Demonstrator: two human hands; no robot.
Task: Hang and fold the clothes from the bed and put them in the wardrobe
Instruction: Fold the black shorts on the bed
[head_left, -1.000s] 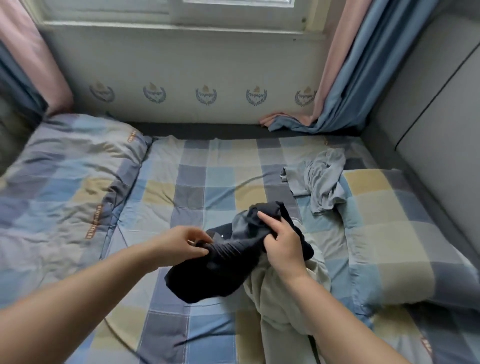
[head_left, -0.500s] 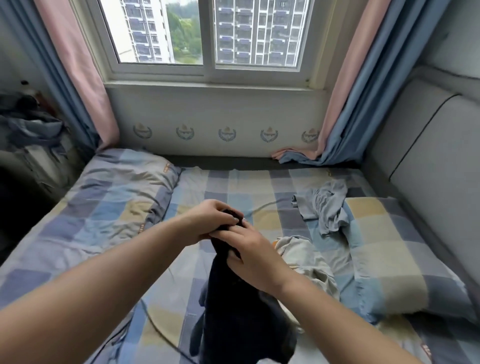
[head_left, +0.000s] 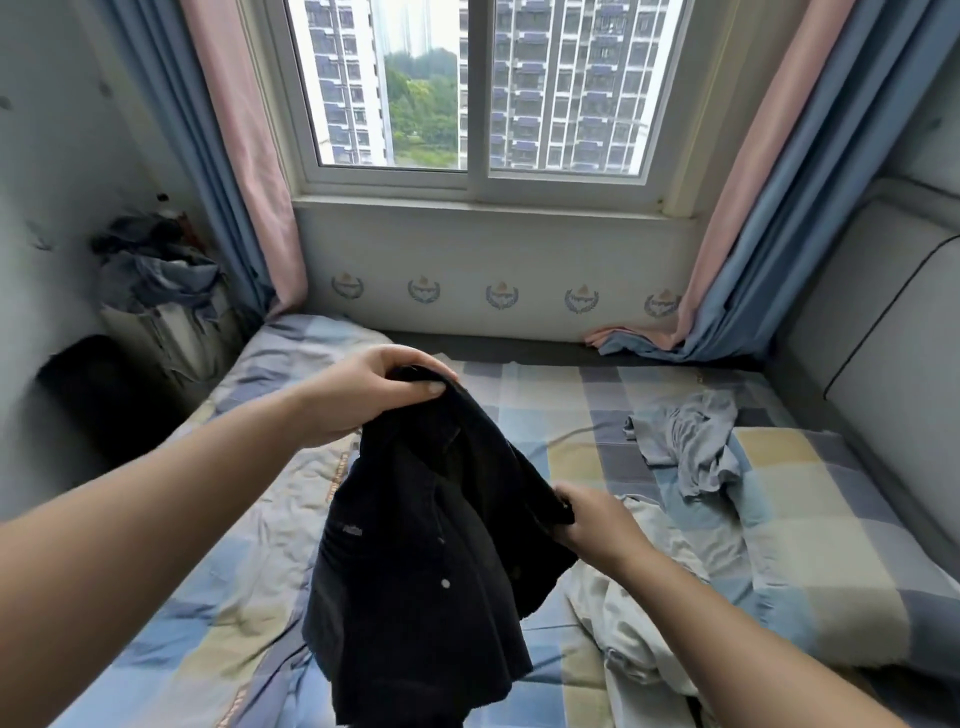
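Note:
A dark navy shirt (head_left: 431, 561) with small buttons hangs in the air over the checked bed (head_left: 571, 415). My left hand (head_left: 374, 395) grips its top edge, raised at centre left. Lower and to the right, my right hand (head_left: 592, 525) pinches another edge of the same shirt. A cream garment (head_left: 639, 608) lies crumpled on the bed under my right arm. A grey-blue garment (head_left: 691, 441) lies bunched further back on the right. No wardrobe is in view.
A checked pillow (head_left: 810, 561) lies at right beside the padded grey headboard (head_left: 883, 364). A folded quilt (head_left: 291, 364) lies at left. A basket heaped with clothes (head_left: 161, 291) stands by the left wall. Window and curtains are straight ahead.
I have lifted the dark shirt off the bed and my hands have moved apart, left up, right down and rightward, spreading it. The camera has tilted up toward the window.

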